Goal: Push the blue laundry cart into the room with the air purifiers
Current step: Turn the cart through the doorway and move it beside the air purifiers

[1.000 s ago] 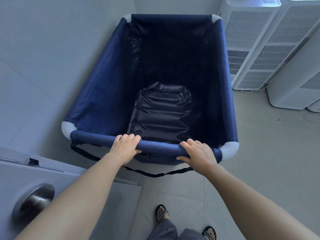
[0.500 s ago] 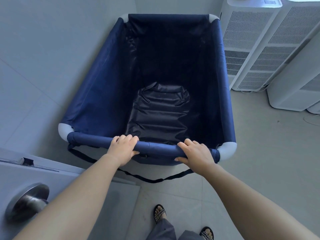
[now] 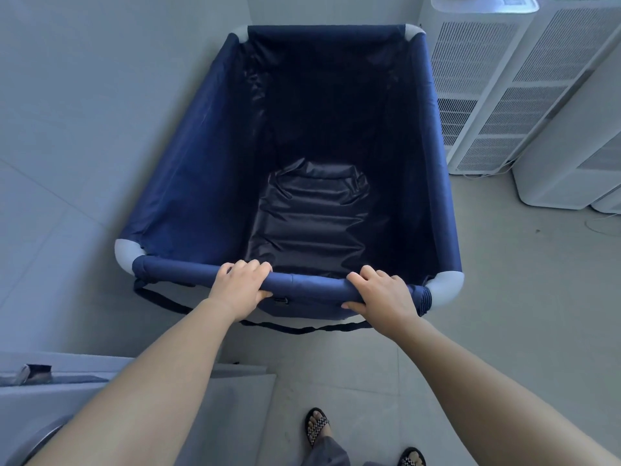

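The blue laundry cart (image 3: 201, 169) fills the middle of the head view, a navy fabric bin with grey corner pieces and nothing inside but its dark lining. My left hand (image 3: 240, 285) grips the padded near rail left of centre. My right hand (image 3: 383, 292) grips the same rail towards the right corner. White air purifiers (image 3: 484, 95) stand in a row just right of the cart's far end.
A grey wall (image 3: 100, 95) runs close along the cart's left side. An open door (image 3: 84, 391) with a round metal knob sits at the lower left. A thin cable (image 3: 601, 223) lies on the tiled floor at right. My sandalled feet show at the bottom.
The cart has rolled a little forward, deeper beside the purifiers. The door and its knob have slid down and left in view. Both hands keep their grip.
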A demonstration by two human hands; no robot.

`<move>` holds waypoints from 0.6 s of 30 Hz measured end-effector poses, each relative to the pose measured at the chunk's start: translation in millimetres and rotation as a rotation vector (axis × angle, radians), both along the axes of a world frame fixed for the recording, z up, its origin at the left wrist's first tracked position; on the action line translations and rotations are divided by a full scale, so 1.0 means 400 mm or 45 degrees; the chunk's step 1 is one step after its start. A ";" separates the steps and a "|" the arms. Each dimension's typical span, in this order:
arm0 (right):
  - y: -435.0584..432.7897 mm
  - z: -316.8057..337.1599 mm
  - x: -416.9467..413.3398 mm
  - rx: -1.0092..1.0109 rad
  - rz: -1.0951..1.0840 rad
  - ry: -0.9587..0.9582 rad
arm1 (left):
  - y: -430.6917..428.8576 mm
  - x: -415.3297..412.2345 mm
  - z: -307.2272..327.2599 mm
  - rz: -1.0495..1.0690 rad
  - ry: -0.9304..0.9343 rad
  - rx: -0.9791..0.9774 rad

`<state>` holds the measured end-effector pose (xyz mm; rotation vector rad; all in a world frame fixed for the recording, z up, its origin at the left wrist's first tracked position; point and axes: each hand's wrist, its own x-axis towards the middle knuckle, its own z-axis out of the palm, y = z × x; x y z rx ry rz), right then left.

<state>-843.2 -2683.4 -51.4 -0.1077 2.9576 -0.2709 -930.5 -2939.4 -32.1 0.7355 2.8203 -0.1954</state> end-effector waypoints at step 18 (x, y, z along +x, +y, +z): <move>-0.073 0.016 -0.030 -0.095 0.062 0.093 | -0.064 -0.078 0.056 -0.083 -0.169 -0.096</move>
